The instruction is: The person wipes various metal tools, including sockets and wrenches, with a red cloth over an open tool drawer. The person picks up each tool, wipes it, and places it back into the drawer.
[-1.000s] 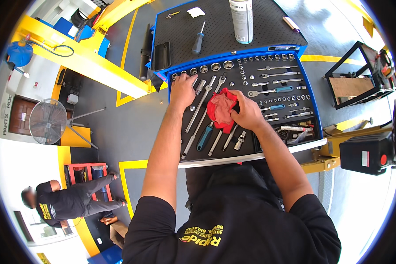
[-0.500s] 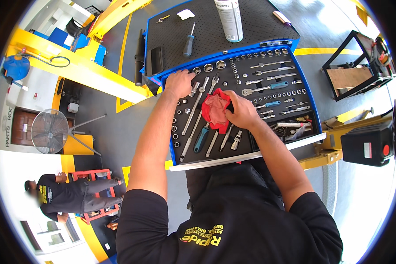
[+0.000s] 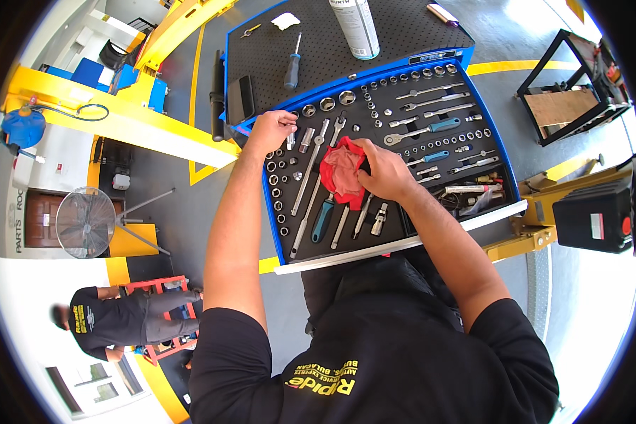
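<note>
Right hand: closed on a red rag, fingers curled over its right edge, pressing it down onto the tool drawer. The rag is crumpled and pinkish-red, bunched with no clear long axis; it lies near the drawer's middle, over the upper ends of the wrenches.

Left hand: at the drawer's upper left corner, fingertips pinched on a small metal piece; what it is cannot be made out. The hand rests just above a column of sockets.

Beside the rag, a long ratchet handle runs diagonally, its head toward the upper right. A teal-handled tool lies below the rag on the same slant.

The drawer is blue-framed with a black foam insert, pulled open from a cart. The cart top carries a black mat with a screwdriver and an upright spray can.

Surroundings: grey workshop floor with yellow lines, a yellow lift arm, a pedestal fan. Another person in dark clothing is at lower left.
</note>
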A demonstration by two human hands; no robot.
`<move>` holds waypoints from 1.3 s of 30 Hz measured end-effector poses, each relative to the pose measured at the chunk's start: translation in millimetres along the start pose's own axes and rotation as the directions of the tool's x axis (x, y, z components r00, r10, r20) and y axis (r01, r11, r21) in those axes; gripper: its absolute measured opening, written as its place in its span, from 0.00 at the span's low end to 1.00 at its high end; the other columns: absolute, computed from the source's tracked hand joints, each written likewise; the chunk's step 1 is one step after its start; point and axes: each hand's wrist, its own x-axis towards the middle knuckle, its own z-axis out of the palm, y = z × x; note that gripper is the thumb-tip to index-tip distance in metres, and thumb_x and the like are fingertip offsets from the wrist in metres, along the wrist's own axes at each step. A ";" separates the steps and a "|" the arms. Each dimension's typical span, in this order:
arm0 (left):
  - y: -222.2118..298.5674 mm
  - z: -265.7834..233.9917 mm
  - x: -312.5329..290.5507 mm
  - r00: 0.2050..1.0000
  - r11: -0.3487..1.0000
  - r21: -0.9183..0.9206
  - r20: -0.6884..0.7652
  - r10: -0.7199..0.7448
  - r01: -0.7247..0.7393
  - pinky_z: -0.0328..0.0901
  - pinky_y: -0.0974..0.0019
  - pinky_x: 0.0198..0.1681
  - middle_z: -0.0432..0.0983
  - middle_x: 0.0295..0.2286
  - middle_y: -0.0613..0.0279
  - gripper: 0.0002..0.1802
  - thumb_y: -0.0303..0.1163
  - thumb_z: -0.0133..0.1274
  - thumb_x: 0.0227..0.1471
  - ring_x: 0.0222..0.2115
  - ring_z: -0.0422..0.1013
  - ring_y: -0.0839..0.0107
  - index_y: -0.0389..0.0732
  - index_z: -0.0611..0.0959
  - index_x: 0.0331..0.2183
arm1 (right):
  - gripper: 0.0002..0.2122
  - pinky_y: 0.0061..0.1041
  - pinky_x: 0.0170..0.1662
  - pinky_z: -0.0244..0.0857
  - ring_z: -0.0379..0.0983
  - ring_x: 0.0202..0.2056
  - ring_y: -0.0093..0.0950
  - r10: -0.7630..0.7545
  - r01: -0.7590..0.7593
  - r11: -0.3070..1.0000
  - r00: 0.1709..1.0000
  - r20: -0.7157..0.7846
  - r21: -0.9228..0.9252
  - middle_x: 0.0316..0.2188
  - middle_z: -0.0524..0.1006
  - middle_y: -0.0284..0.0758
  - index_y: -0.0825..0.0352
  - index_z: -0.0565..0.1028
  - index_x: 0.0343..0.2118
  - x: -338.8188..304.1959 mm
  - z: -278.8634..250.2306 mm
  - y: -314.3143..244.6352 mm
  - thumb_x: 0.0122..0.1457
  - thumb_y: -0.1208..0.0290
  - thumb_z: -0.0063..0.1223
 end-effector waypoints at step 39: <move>10.7 11.8 5.9 0.999 0.977 0.211 -0.046 0.005 0.005 0.74 0.60 0.41 0.81 0.32 0.53 0.09 0.28 0.72 0.44 0.35 0.81 0.59 0.39 0.90 0.31 | 0.24 0.43 0.50 0.73 0.77 0.49 0.48 0.030 -0.030 0.999 1.000 0.006 -0.038 0.48 0.79 0.46 0.65 0.69 0.55 1.1 1.0 0.3 0.54 0.70 0.58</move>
